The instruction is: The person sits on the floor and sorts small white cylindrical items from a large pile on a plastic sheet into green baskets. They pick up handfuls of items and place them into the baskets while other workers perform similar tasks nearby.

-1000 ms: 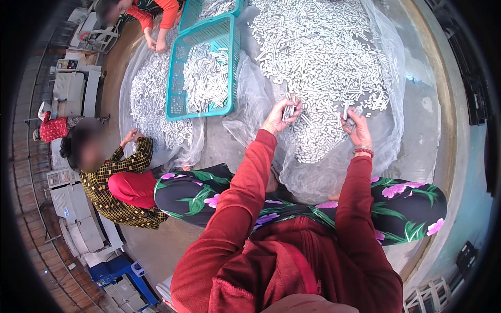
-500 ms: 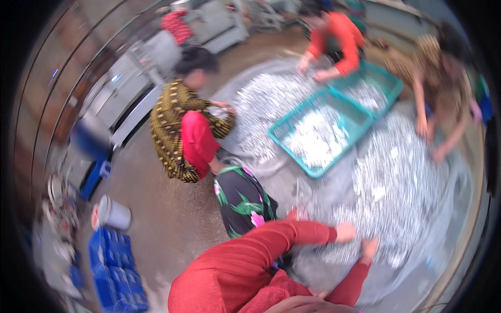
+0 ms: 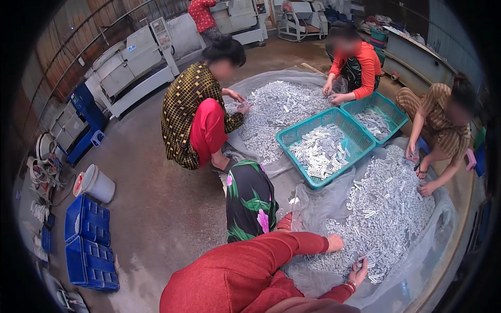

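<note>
Small metal pieces (image 3: 386, 219) heaped on plastic sheet (image 3: 318, 206), left hand (image 3: 334, 243) fisted, contents hidden, right hand (image 3: 358, 271) pinching some

A workshop with a bare concrete floor (image 3: 156, 208), grey and stained in patches. Along the far left wall (image 3: 68, 47), made of brownish panels with a metal rail, stands a row of pale grey machines (image 3: 130, 62). More grey machinery (image 3: 245, 15) sits at the far end of the room. Stacked blue plastic crates (image 3: 88, 240) rest on the floor at the left, just beside a white bucket (image 3: 96, 183). Coiled cables (image 3: 44, 167) lie near the wall. Light is even and dim.
</note>
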{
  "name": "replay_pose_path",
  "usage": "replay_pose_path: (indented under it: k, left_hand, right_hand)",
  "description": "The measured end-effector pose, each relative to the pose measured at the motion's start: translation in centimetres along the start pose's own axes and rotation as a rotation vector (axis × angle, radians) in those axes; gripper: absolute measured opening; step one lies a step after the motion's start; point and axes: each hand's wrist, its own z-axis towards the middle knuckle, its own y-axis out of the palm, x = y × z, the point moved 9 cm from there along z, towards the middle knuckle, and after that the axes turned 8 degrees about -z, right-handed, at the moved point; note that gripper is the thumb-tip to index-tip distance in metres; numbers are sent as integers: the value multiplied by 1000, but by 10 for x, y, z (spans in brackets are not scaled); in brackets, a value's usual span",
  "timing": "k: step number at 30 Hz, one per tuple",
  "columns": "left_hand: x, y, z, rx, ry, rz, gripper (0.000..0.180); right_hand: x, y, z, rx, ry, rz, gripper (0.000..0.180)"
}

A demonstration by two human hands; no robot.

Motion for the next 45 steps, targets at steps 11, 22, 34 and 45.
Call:
replay_pose_path:
  k: [11,22,34,45]
  left_hand:
    - [28,-51,-15,-210,-290,-2348,23]
    - [51,15,-21,-112,-757,-2749,47]
    - [-140,-255,18,753,-106,-3068,71]
    - [61,-64,14,-539,-265,-1367,24]
  right_hand:
    - [-58,66,-28,-150,-45,-452,19]
    - [-53,177,-70,-292,-308,-1784,62]
    - [-144,48,-70,257,-367,-1384,54]
    - [-40,-49,-30,403,32,-1226,61]
